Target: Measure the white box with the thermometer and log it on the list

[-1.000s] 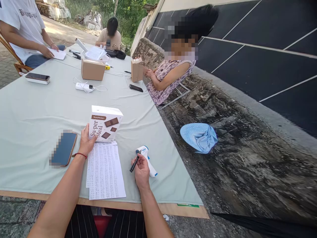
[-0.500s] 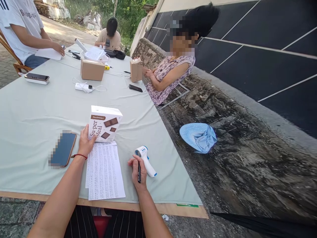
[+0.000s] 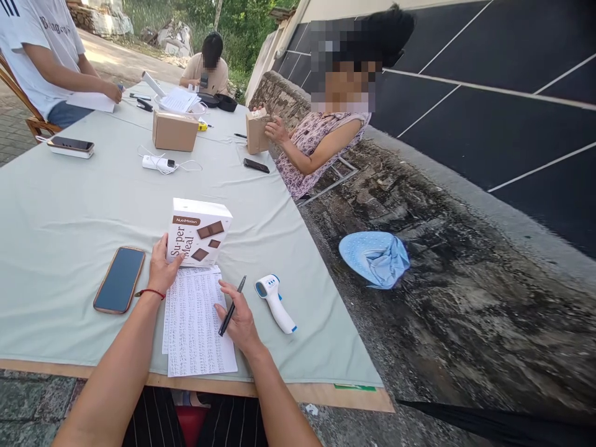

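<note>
1. The white box (image 3: 200,233) is upright at the far end of the paper sheets (image 3: 200,347), above the cloth-covered worktop (image 3: 56,248); whether its base bears fully on them cannot be told.
2. It looks like thin, smooth carton: probably light, fairly stiff, a little slippery, and liable to dent if squeezed mid-panel. The side edges near the base seem the best hold.
3. The left hand (image 3: 162,270) grasps it there, fingers around the box's left edge, thumb across the printed front.
4. Nearer the wearer than the box, the right hand (image 3: 239,320) has its fingers loosely around a slim, dark pen (image 3: 231,307), slanted and rigid.
5. The sheets, flat, flexible and densely marked, extend from the box toward the wearer.
6. Right of the box and nearer lies a glossy white-and-blue thermometer (image 3: 277,304), hard and curved; left of it, a flat, glass-faced phone (image 3: 120,279).
7. Beyond the box sits a matte brown cardboard carton (image 3: 174,131), square-cornered.
</note>
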Motion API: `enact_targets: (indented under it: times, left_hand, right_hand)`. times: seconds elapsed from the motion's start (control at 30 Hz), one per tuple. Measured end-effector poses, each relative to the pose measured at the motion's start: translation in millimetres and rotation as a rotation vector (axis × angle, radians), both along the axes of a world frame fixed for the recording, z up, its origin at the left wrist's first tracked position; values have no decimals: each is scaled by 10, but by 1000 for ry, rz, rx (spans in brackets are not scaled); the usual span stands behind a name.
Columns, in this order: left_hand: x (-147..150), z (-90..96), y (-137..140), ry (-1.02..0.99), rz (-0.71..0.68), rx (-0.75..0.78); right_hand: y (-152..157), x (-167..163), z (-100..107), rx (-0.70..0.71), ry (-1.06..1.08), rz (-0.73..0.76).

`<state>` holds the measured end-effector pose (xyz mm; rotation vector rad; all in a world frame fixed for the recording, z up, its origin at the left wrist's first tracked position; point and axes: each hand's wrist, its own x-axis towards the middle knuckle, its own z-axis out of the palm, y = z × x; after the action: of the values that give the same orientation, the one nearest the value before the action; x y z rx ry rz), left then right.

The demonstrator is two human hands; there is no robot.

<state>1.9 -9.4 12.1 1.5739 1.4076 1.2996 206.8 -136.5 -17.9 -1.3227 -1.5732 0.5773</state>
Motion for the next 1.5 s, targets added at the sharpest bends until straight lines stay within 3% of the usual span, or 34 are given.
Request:
enact_targets:
  times: [0.17,0.37,0.67,0.87,1.07,1.27,1.5]
  left_hand:
    - [-1,-17,6,-3,4,19]
    - [-1,-47,12,-9,6,16]
    - [2,-76,27,-3,6,1]
    - [7,-60,17,-22,1,-9]
    - [13,-49,17,-36,6,-11]
    - [10,-70,30,-24,8,-10]
    - [8,-91,38,-10,4,27]
  right_hand:
    - [304,-59,-8,-18,-26,-17]
    - [619,-85,-104,-169,74,-65]
    - [663,-93,-140,-127,-84,-85]
    - [671,-34,-102,-140,-74,-110]
    - [555,3,22,-119,22,-172]
    - [415,111,232,-186,176,-203]
    - [417,224,454,-261,499,-97]
